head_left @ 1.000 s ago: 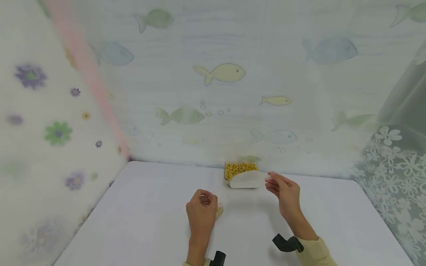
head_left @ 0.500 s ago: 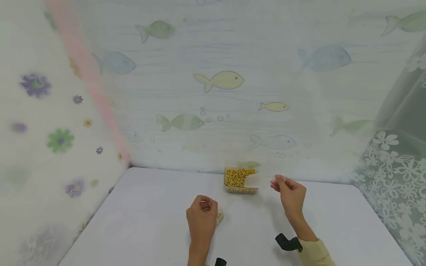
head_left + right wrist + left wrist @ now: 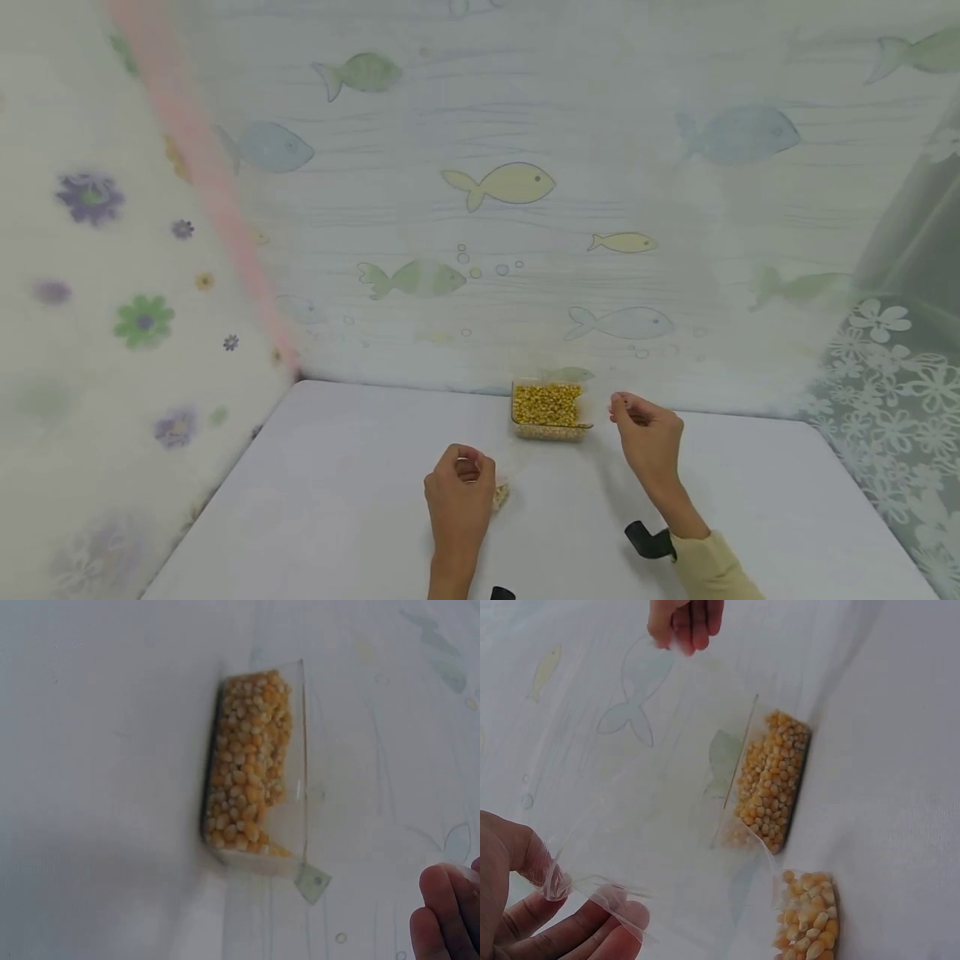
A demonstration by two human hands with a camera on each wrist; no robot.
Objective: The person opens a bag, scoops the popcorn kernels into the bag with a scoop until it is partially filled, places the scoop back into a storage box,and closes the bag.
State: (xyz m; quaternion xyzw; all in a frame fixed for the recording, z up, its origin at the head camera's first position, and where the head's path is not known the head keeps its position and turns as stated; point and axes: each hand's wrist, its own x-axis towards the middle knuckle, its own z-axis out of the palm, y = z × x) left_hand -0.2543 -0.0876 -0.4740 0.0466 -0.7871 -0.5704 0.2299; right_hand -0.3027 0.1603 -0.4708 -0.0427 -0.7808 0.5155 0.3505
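Observation:
My left hand (image 3: 461,496) pinches a clear plastic bag (image 3: 604,889), its thumb and fingers on the crinkled film. Corn kernels (image 3: 808,922) sit low in that bag; in the head view the hand hides most of it. My right hand (image 3: 654,437) is raised beside a clear rectangular container (image 3: 551,433) of yellow corn kernels (image 3: 546,404). Its thumb and fingertips pinch a thin whitish translucent piece, which faintly covers the container's right end. The kind of this piece cannot be made out. In the right wrist view only some right fingers (image 3: 442,904) show.
The container stands near the back edge of a white table (image 3: 337,467). Behind it hangs a pale sheet (image 3: 420,208) with drawn fish. A flowered sheet (image 3: 97,358) borders the left, and a lace-like curtain (image 3: 900,400) borders the right.
The whitish piece covered much of the container's front a second ago; it has shifted right, uncovering the corn. The right hand moved slightly right, then slightly back. The left hand stays nearly still.

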